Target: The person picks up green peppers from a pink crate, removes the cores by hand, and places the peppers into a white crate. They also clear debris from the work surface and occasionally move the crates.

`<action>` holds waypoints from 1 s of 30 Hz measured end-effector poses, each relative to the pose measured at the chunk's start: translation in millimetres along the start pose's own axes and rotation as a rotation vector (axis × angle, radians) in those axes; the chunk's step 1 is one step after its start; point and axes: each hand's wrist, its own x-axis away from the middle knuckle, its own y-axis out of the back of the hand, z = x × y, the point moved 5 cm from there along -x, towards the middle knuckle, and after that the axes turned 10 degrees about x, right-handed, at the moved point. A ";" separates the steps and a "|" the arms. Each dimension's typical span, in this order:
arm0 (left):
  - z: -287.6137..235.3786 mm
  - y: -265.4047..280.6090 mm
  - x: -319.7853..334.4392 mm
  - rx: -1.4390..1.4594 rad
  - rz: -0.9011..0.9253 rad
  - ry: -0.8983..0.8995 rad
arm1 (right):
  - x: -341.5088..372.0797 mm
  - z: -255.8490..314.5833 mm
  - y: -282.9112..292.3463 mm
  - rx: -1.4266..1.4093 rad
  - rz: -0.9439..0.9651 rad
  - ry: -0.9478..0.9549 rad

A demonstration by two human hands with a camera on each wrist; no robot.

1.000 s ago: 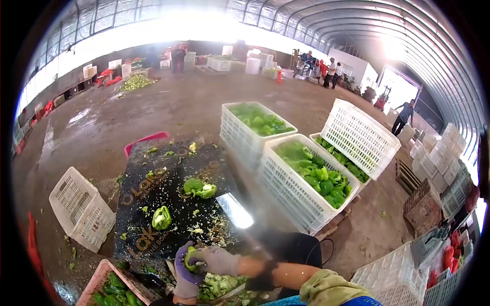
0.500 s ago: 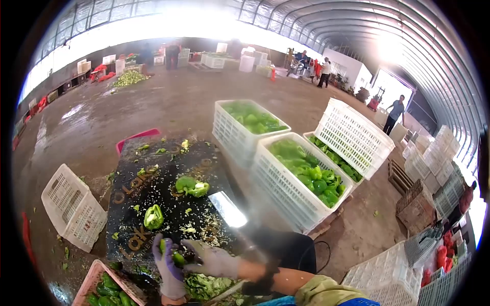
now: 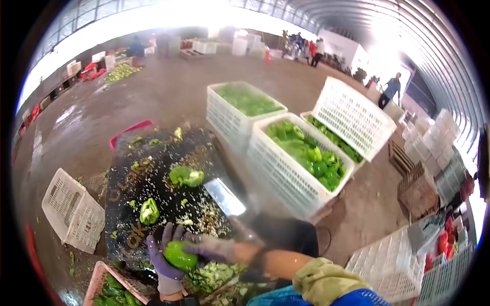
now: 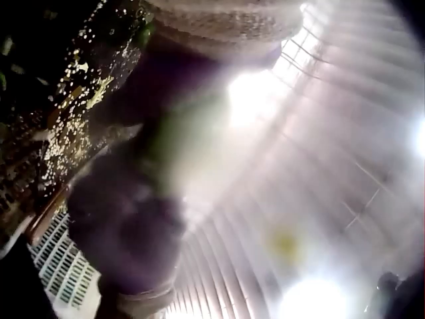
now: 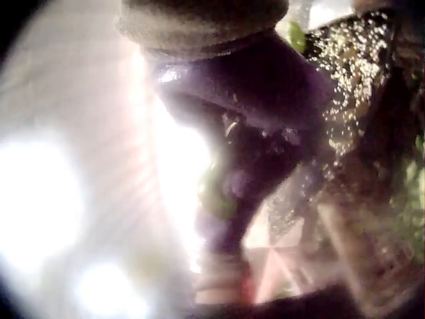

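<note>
Pepper point(image 3: 181, 256), plump, rounded and glossy green, lies between your two gloved hands at the near edge of the black tabletop point(image 3: 122, 206) with tan lettering. Your purple-gloved left hand point(image 3: 166, 259) is spread wide, fingers mostly straight, with the pepper resting against it. Your right hand point(image 3: 214, 248), in a purple and grey glove, lays its fingers on the pepper's upper right side; you cannot tell whether they curl round it. Both wrist views are too blurred to settle that.

Just beyond your left fingertips, towards the tabletop's near left corner, you have a cut, pale green, hollow pepper point(image 3: 149, 211). Further in, near the middle, lie bright green pepper pieces point(image 3: 187, 176). Small cream-coloured seeds point(image 3: 210, 220) are scattered over the surface, thickest towards its near right corner, and a shiny, pale rectangle point(image 3: 224, 197) lies along the right edge.

Below your right hand is a heap of pale green scraps point(image 3: 212, 275). To your left, off the near left corner, stands a pink plastic crate point(image 3: 135, 284) holding dark green peppers point(image 3: 112, 289). Beyond the right edge, you face a white slatted plastic crate point(image 3: 283, 171) filled with green peppers point(image 3: 306, 153).
</note>
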 end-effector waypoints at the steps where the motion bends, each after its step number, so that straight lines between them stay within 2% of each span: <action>1: -0.8 0.5 2.0 -0.219 -0.130 -0.104 | 4.4 3.9 4.8 -0.046 -0.017 -0.002; 3: -7.8 0.2 -1.9 -0.202 0.058 -0.076 | 12.8 49.0 13.6 -0.410 -0.048 0.167; 4: -8.2 -8.3 -3.3 -0.233 0.154 -0.074 | 8.7 47.6 17.1 -0.705 0.050 0.292; 5: -4.8 -9.6 -3.0 -0.067 0.119 -0.051 | 15.5 52.5 18.4 -0.773 0.064 0.296; 7: 0.9 -12.8 -7.4 0.267 0.058 -0.019 | -1.5 19.0 19.6 -0.453 0.043 0.128; 8: 9.9 -13.7 -12.6 0.018 0.137 0.024 | 2.5 7.9 19.6 0.046 -0.156 -0.147; 9: 18.3 -13.5 -15.7 -0.233 0.212 0.068 | 4.7 0.7 20.0 0.036 -0.160 -0.215; 11: 21.4 -8.9 -12.5 -0.089 -0.055 0.054 | 20.7 3.8 48.0 -0.143 -0.237 -0.288; 12: 28.4 -28.3 -6.1 -0.219 -0.027 0.018 | 24.8 6.0 76.4 -0.206 -0.337 -0.101; 13: 20.0 -18.9 -10.8 -0.254 0.089 0.061 | 37.1 7.4 109.5 -0.275 -0.450 0.088; 16: 2.8 -7.9 -11.1 -0.212 0.058 0.006 | 134.2 57.8 185.5 -0.512 -0.867 0.201; 17: -1.2 -6.5 -14.1 -0.187 0.191 0.056 | 161.3 51.3 230.7 0.364 -0.872 0.171; 18: -5.7 -1.0 -18.0 -0.162 0.320 0.102 | 191.9 43.6 271.5 1.216 -1.037 0.132; 19: -8.1 3.9 -16.6 -0.135 0.443 0.138 | 230.4 0.5 330.0 1.185 -1.174 -0.031; 20: -7.1 4.2 -18.5 -0.127 0.459 0.147 | 269.7 -43.7 386.3 1.136 -1.295 -0.201; 21: -4.6 3.9 -20.9 -0.105 0.438 0.137 | 288.8 -53.9 407.1 0.898 -1.334 -0.202; 22: -3.2 8.4 -22.6 -0.080 0.248 0.057 | 303.8 -60.1 420.7 0.333 -1.359 -0.094; 23: 4.5 -8.1 -17.2 -0.102 -0.172 -0.111 | 302.8 -60.8 425.8 -0.341 -1.370 0.028; 24: 4.2 -5.8 -21.1 -0.379 0.115 -0.107 | 293.7 -55.1 428.7 -0.537 -1.344 0.038; 25: 5.5 -1.6 -25.0 -0.116 -0.053 -0.104 | 269.0 -44.4 420.5 -0.596 -1.293 0.003; 28: 0.8 4.2 -25.5 -0.093 -0.207 -0.180 | 123.7 26.8 319.2 -0.078 -0.923 -0.041; 29: -0.1 4.0 -26.2 -0.034 -0.244 -0.178 | 76.6 35.1 291.0 0.079 -0.797 -0.218; 30: -3.3 3.7 -27.3 -0.032 -0.261 -0.194 | 37.0 38.6 264.2 0.245 -0.648 -0.267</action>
